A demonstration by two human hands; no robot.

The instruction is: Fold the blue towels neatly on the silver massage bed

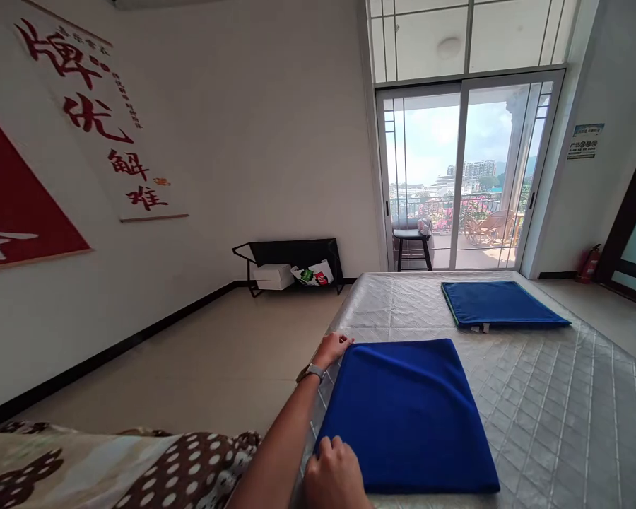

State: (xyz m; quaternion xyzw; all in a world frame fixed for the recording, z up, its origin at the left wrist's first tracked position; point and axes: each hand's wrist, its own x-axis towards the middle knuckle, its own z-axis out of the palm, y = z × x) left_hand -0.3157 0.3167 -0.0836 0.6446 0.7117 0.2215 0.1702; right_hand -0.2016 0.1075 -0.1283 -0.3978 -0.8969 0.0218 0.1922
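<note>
Looks like squaring up the left side of a blue cloth (408,417), laid flat by the left edge of a quilted silver cover (551,396). Got the left grip (333,349) pinched on the cloth's far left corner; can't tell about cloth inside the right grip (335,472), curled at the near one. Probably calls for even tension next, no bunching. Spotted a white box (271,276) and printed bag (318,274) by the wall (297,141), can't see inside either.
</note>
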